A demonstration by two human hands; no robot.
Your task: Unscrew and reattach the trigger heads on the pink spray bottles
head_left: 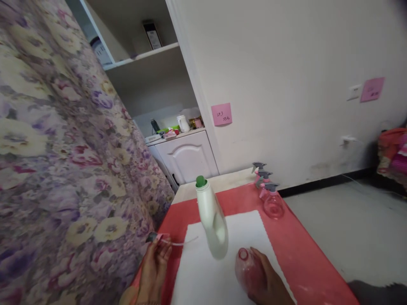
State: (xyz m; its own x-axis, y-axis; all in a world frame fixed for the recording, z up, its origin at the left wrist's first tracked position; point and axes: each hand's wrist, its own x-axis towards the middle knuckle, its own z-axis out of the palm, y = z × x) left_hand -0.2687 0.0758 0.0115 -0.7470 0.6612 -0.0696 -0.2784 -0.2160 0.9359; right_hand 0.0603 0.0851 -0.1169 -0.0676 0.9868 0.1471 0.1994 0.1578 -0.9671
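My left hand [156, 256] is closed around a spray nozzle [160, 237] in grey and pink, its thin clear tube sticking out to the right. In my right hand [270, 277] is a clear pink spray bottle [249, 271] without its top; the round open neck faces up toward me. Between the hands a tall pale-green jug [211, 220] with a side handle stands upright on a white sheet [193, 275]. A green piece [200, 181] shows at the jug's mouth.
Several spray bottles [273, 205] with grey and pink heads stand along the right edge of the red-covered table [305, 245]. A floral curtain [79, 169] hangs close on the left. Behind are a cabinet [187, 154] and a wall with pink notes [221, 114].
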